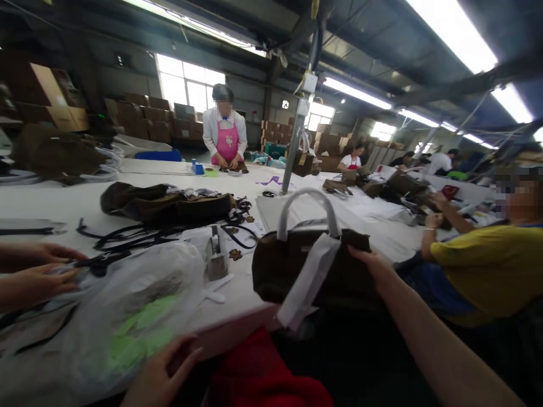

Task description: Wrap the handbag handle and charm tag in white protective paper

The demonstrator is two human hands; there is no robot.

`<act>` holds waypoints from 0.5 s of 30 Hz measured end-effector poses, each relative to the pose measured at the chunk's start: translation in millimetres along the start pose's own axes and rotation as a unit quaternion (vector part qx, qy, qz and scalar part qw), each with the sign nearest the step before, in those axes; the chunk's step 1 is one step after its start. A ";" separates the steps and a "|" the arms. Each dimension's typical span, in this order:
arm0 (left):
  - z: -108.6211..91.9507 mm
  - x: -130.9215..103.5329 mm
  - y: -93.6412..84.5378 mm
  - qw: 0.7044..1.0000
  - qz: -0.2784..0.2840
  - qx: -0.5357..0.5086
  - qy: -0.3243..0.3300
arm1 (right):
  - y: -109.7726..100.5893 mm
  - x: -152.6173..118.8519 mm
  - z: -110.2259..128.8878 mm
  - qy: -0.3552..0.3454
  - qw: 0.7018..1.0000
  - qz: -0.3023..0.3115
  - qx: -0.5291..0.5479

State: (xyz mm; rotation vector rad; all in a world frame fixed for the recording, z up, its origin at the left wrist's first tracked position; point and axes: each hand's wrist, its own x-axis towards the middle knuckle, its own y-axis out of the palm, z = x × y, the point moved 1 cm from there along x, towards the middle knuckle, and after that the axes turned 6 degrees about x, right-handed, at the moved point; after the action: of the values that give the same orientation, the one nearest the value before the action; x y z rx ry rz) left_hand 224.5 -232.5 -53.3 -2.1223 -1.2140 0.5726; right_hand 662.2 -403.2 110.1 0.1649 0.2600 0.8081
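Note:
My right hand (pixel 373 265) grips the right end of a dark brown handbag (pixel 311 265), thumb on its front. The bag is held at the table's front edge. White wrapping covers its upright handle (pixel 307 198), and a white wrapped strip (pixel 307 282) hangs slantwise across the front. Low in view, my left hand (pixel 169 364) is apart from the handbag, its fingers loosely bent with a gap to the thumb and nothing seen in them. Beside it lies a clear plastic bag (pixel 169 265) with light green pieces (pixel 142 330) inside.
A co-worker's hands (pixel 46 271) handle dark straps at the left. On the white table (pixel 237 198) lie brown bags (pixel 169 203), black straps and a tape dispenser (pixel 217 260). A metal post (pixel 292 155) rises behind the handbag. A person in yellow (pixel 487 271) sits at the right.

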 end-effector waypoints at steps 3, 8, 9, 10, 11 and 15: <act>-25.4 51.2 20.3 0.986 -0.012 0.119 0.119 | -9.5 4.9 36.6 -0.050 0.998 -0.043 0.023; -32.4 107.7 69.9 0.924 -0.069 0.338 0.165 | -26.9 10.6 63.8 -0.049 0.996 -0.066 0.016; -27.5 112.9 77.7 0.916 -0.065 0.368 0.149 | -31.2 10.5 61.6 -0.034 0.998 -0.059 0.009; -21.3 116.9 84.3 0.909 -0.057 0.390 0.135 | -35.2 10.2 56.7 -0.016 0.999 -0.046 -0.005; -14.3 120.0 89.7 0.903 -0.048 0.407 0.127 | -38.5 10.1 49.4 0.001 0.999 -0.028 -0.023; 13.1 130.2 102.3 0.885 -0.045 0.444 0.133 | -42.1 21.2 13.8 0.084 0.987 0.073 -0.119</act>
State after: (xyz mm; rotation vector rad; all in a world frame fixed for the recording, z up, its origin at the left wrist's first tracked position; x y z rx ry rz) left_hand 340.9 -154.3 -142.3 -1.2952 -0.6789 0.6116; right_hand 709.3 -417.0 109.4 -0.1110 0.3095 0.9943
